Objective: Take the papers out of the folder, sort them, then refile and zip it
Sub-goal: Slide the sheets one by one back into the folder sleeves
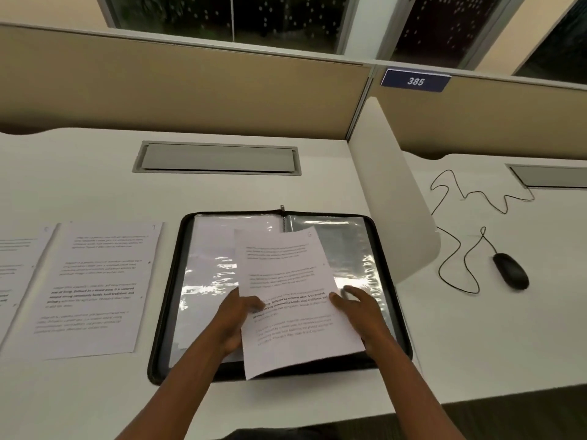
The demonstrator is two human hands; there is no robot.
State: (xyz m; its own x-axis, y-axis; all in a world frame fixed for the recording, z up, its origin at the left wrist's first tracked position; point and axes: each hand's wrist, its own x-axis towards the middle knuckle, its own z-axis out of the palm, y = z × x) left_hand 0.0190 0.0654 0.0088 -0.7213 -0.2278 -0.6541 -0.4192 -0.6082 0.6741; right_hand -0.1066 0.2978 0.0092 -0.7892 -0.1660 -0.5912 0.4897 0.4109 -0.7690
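Left grip [236, 315] and right grip [359, 308] pinch a printed sheet [292, 300] by its edges | over open zip folder [168, 312] | two sheets [95, 287] beside it on counter [95, 401]

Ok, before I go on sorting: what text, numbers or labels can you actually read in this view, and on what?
"385": white digits on the blue sign on the partition.
Held sheet, gripped by the left hand and right hand: printed paragraphs, too blurred to read; its corner mark is unclear.
Sheet on the desk left of the folder: paragraphs blurred, unreadable.
Partial sheet at the left edge: unreadable.
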